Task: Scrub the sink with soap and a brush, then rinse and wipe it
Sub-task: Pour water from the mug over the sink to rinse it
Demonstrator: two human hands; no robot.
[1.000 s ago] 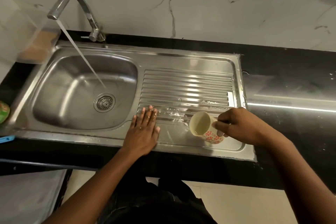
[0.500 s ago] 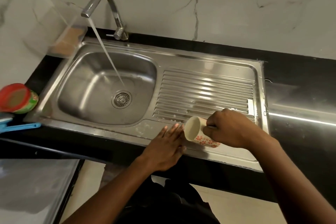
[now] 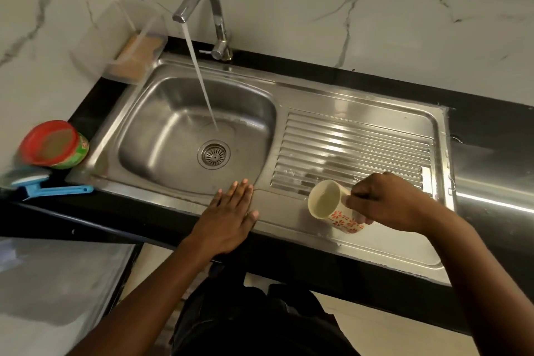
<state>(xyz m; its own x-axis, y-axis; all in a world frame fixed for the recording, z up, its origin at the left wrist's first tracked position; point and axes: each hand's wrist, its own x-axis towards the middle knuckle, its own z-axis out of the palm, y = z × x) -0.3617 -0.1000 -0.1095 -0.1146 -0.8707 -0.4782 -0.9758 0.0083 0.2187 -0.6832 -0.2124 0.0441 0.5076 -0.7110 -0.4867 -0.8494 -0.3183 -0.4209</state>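
The left hand (image 3: 228, 221) is laid flat on the near rim of the stainless-steel sink with ribbed drainboard (image 3: 361, 113), fingers straight and together, nothing held; the fingertips reach the lip where basin and drainboard meet. Just to the right of it, the right hand (image 3: 387, 202) is curled around the cream ceramic mug with red flower print (image 3: 332, 205), which is tipped on its side with the mouth turned toward the left hand, low over the near edge of the drainboard. Whether water is left in the mug cannot be told. Beyond the left fingertips, the round metal drain strainer (image 3: 213, 154) is set in the basin floor, and a stream of water (image 3: 199, 72) is delivered just behind it from the curved chrome tap (image 3: 206, 9). Well to the left of the left hand, a light-blue plastic-handled brush (image 3: 55, 191) and a red-lidded green tub (image 3: 55, 144) are kept on the black counter. Rinsing is judged to be in progress, with wiping outstanding. Risks: the wet, glazed mug may be lost from the grip and chipped on the steel; water poured too near the front rim may be carried over the counter edge onto the floor; the flat palm may slide on the wet metal.
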